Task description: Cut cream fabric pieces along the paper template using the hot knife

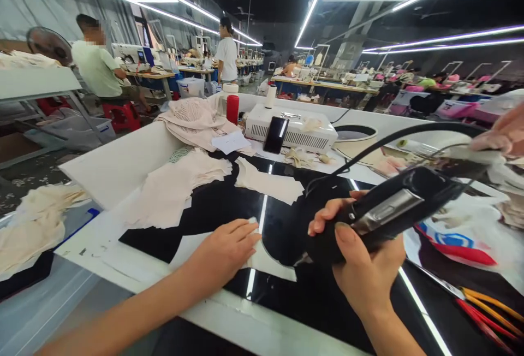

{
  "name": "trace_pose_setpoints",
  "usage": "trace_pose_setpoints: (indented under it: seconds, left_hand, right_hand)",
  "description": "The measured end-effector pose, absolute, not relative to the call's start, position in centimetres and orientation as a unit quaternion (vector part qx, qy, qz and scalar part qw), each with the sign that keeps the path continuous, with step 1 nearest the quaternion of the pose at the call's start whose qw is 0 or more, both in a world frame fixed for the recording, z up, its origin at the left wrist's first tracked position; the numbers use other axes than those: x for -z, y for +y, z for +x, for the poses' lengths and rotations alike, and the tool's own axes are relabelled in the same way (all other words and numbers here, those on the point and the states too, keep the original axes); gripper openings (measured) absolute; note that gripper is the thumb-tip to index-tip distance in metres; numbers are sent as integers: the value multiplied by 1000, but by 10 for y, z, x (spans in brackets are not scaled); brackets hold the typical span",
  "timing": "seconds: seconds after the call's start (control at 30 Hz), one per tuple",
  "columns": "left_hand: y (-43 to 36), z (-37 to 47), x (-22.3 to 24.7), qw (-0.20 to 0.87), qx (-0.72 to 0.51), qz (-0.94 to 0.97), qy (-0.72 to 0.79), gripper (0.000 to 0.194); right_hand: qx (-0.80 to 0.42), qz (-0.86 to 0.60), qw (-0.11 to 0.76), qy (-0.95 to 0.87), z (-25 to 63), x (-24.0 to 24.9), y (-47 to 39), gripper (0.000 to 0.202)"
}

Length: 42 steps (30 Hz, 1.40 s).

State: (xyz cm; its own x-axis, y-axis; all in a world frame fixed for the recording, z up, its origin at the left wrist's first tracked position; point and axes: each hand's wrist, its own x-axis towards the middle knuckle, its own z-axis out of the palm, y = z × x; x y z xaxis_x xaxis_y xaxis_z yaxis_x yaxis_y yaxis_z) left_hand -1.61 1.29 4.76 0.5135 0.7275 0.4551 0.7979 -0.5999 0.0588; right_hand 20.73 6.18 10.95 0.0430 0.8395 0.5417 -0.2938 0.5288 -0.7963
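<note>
My left hand [229, 247] lies palm down on a pale cut fabric piece [272, 266] on the glossy black panel [286, 214], fingers close together. In my right hand [364, 257] is a black handheld tool [393, 208] with a silver plate on its side and a thick cable. The tool's lower end is near the right edge of the fabric piece; whether it touches the fabric is unclear. Another pale fabric piece [270, 180] rests farther back on the panel, beside a stack of pale pieces [176, 187].
Behind the panel stand a phone [275, 135], a white vented box [311, 135] and a red thread spool [232, 109]. Scissors with orange and red handles [487, 309] and a plastic bag [470, 236] are at right. Another person's hand [505, 132] reaches in from the right edge.
</note>
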Motion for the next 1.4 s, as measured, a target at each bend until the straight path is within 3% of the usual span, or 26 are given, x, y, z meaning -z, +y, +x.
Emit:
trace_pose_setpoints:
  seconds: [0.4,0.83,1.0,1.4]
  left_hand:
    - [-6,19,-46,25,259,-904,-339,21]
    - [5,37,-40,-120,251,-849,-450,17]
    - [4,37,-41,-136,255,-848,-444,8]
    - [4,36,-42,-131,276,-851,-426,8]
  right_hand:
    - [-423,-213,698,-538,213,-105,53,39]
    - [-422,-218,697,-537,211,-98,57,38]
    - [-418,-216,699,-539,209,-98,57,38]
    - [-437,-209,689,-539,208,-98,52,36]
